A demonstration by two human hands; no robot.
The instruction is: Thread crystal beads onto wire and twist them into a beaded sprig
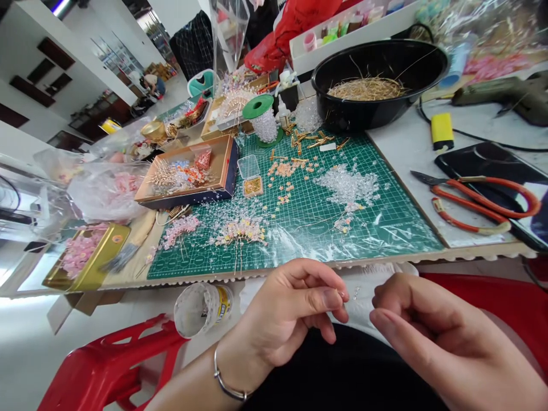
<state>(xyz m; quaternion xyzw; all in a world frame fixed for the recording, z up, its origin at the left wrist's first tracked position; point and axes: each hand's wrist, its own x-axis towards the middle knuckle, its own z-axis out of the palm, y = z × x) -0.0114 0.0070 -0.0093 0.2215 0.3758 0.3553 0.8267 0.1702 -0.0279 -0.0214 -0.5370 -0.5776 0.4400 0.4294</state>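
In front of the table edge, my left hand (pixel 299 308) pinches what looks like a small clear bead (pixel 342 295) between thumb and forefinger. Close by, my right hand (pixel 432 337) is closed, thumb against bent fingers; whatever it grips is too small to see. A green cutting mat (pixel 295 242) lies beyond both hands. On it are a pink and yellow beaded hair comb (pixel 240 231), a pink beaded sprig (pixel 180 230), a heap of clear beads (pixel 349 184), peach flower-shaped pieces (pixel 285 168) and a small beaded wire spray (pixel 343 221).
Orange-handled scissors (pixel 483 200) and a yellow lighter (pixel 442 131) lie at the right. A black basin (pixel 381 114), a green spool (pixel 259 107) and an open box (pixel 226 171) stand farther back. Below left are a red stool (pixel 98 365) and a white bucket (pixel 192 311).
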